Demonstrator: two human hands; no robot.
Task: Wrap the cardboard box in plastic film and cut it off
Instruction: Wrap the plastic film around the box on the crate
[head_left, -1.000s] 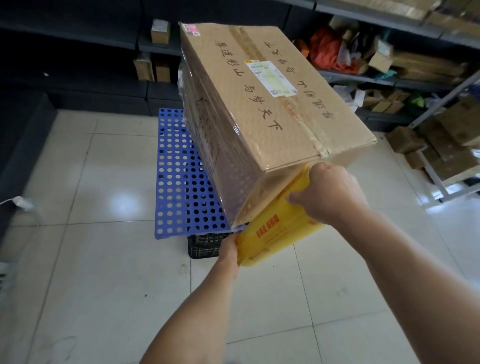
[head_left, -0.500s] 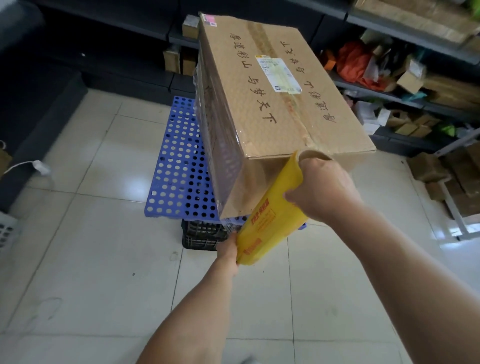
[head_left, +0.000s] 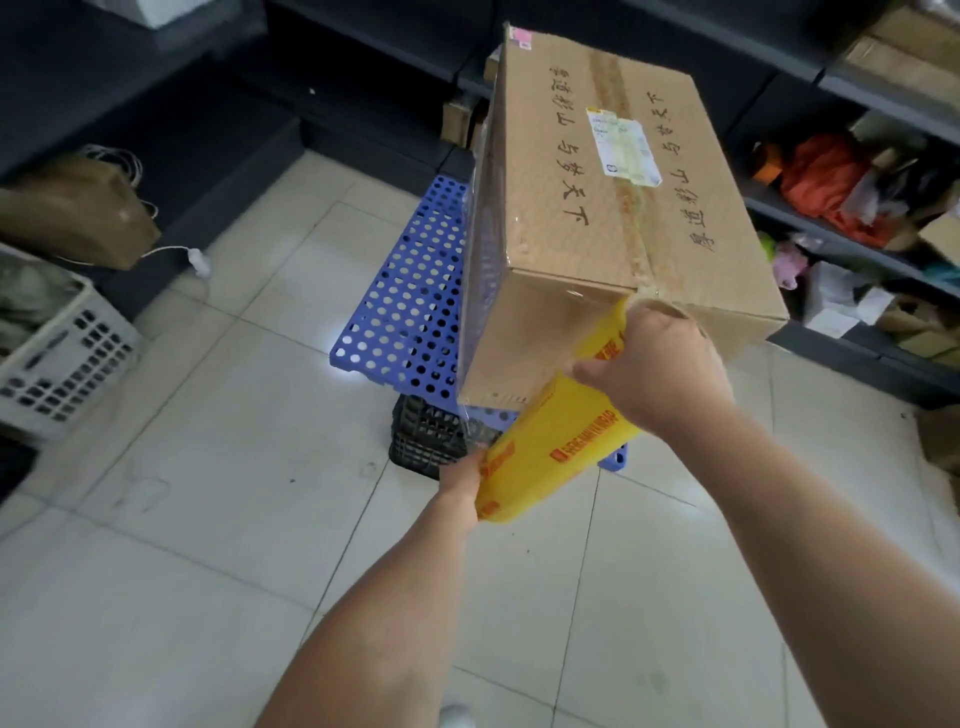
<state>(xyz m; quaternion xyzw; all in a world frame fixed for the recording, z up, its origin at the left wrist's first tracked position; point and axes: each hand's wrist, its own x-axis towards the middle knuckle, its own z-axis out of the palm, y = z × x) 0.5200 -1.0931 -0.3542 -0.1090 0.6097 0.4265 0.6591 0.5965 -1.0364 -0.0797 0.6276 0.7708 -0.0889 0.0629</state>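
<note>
Cardboard box (head_left: 597, 197) on perforated board (head_left: 410, 296), film roll (head_left: 556, 436) before it.

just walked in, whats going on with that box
A person is wrapping the box in film. The right hand grips the top end of the yellow roll and the left hand holds its bottom end, beside the box's near face. The box stands on a blue board; film covers its left side.

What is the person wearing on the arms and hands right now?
Nothing visible: left forearm and right forearm are bare, no sleeves in frame; left hand and right hand show no gloves, and neither wrist has a watch or band.
</note>
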